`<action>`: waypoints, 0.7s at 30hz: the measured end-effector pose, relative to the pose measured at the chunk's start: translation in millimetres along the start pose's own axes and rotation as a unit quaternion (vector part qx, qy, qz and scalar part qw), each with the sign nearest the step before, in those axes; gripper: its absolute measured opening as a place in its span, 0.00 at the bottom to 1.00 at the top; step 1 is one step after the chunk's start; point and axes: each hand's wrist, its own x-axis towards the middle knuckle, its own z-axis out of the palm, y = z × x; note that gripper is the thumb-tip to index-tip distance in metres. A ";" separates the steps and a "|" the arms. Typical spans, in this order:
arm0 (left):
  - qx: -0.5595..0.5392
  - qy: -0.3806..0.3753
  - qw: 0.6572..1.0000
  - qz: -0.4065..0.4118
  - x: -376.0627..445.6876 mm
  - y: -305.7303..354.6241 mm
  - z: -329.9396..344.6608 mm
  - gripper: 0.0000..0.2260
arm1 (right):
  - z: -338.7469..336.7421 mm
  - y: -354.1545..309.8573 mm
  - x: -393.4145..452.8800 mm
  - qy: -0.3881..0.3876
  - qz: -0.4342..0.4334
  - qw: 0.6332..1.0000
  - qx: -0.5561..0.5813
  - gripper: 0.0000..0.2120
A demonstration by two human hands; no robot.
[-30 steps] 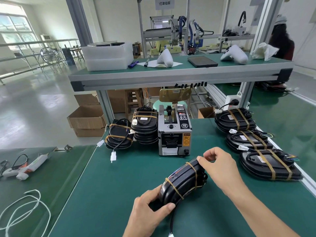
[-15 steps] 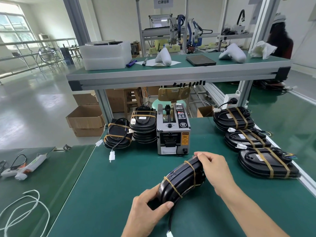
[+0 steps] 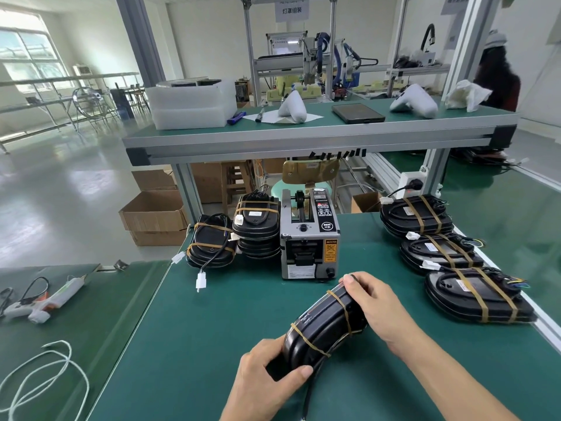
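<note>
left hand (image 3: 267, 381) curled round near end of banded black stack (image 3: 324, 326), steadying it on edge; right hand (image 3: 376, 305) clasping far end, likely to reach rubber band (image 3: 341, 306).

A green-matted surface (image 3: 230, 323) carries a grey tape dispenser (image 3: 309, 241) at its far middle. Two left stacks (image 3: 258, 229) of black housings bound in tan bands sit just beside the dispenser, and three right stacks (image 3: 440, 253) line the right edge. Near the front a banded black bundle (image 3: 321, 329) stands tilted on the mat, gripped by the left hand (image 3: 264, 378) and right hand (image 3: 376, 302). An adjoining green surface to the left holds a glue gun (image 3: 48, 302) and a loose white cord (image 3: 39, 378).
</note>
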 end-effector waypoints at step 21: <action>-0.036 0.013 0.999 -0.026 0.7 4.3 -1.0 0.17 | 57.2 -95.5 -63.4 -0.009 -0.294 0.908 -0.300 0.20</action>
